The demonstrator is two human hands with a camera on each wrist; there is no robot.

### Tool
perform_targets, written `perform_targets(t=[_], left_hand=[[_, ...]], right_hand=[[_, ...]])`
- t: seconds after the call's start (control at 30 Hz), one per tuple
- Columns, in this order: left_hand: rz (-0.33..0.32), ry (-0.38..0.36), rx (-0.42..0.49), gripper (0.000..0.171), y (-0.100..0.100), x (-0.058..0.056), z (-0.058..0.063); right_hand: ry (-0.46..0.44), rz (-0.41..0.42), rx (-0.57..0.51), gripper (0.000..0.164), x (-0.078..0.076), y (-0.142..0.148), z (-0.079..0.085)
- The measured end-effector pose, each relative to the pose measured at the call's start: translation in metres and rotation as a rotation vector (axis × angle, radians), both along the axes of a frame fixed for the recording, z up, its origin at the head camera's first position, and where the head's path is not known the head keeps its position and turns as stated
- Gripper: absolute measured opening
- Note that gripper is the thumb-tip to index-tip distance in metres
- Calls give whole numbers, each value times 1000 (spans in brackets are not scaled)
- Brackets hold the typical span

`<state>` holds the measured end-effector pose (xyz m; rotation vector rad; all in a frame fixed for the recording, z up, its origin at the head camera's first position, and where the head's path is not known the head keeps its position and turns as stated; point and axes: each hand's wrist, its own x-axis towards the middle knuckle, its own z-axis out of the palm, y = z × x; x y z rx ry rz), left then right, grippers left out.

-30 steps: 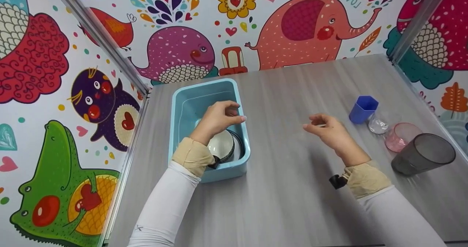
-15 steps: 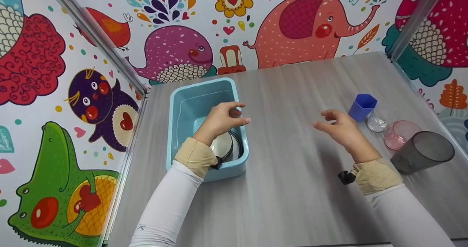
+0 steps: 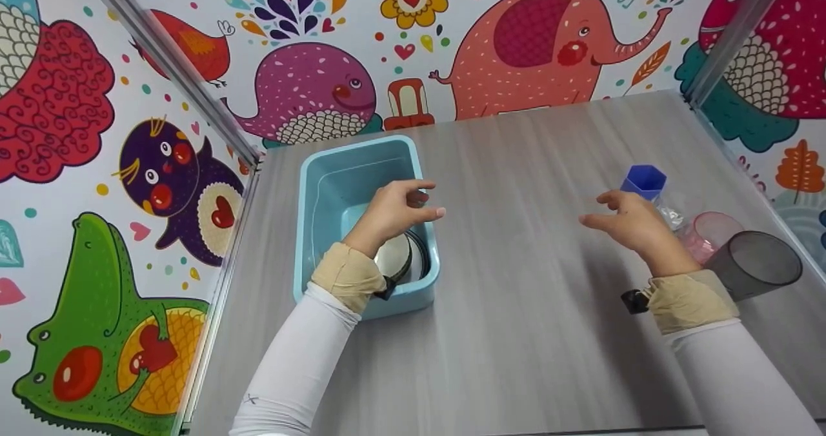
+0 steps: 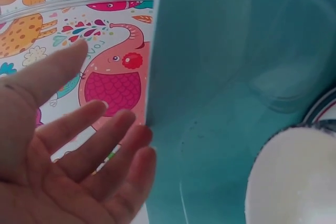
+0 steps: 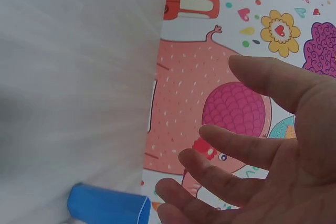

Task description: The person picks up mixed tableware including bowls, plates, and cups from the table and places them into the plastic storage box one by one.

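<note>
My left hand hovers over the light blue basin, fingers loosely bent and holding nothing. Inside the basin, a white bowl lies beneath that wrist, with dark-rimmed dishware beside it. In the left wrist view the same bowl shows at lower right, near a clear glass-like shape. My right hand is above the table, empty, its thumb and fingers apart. Just beyond it stands a blue hexagonal cup. A clear crinkled cup and a pink transparent cup are partly hidden behind this hand.
At the right of the grey table stands a large dark grey tumbler, close to the right wrist. Printed wall panels with animal drawings enclose the back and sides, joined by metal corner strips.
My right hand has moved right, towards the blue cup and the other cups, and now overlaps some of them. The left hand has stayed nearly still over the basin.
</note>
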<state>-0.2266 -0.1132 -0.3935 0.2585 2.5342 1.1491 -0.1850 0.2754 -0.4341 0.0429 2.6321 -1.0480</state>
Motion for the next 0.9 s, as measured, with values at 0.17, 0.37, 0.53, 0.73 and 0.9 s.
perform_targets(t=[0.17, 0.37, 0.53, 0.73, 0.9], left_hand=[[3, 10, 3, 59, 2, -1, 3], [-6, 16, 11, 59, 3, 1, 4], [-16, 14, 14, 61, 3, 2, 3], [-10, 15, 14, 62, 4, 2, 3], [-17, 31, 15, 61, 4, 3, 4]], right_hand=[[15, -9, 60, 79, 0, 9, 2], [-10, -54, 115, 87, 1, 22, 9], [-9, -112, 156, 97, 6, 31, 11], [-8, -144, 160, 99, 12, 43, 9], [-1, -169, 182, 107, 16, 56, 10]])
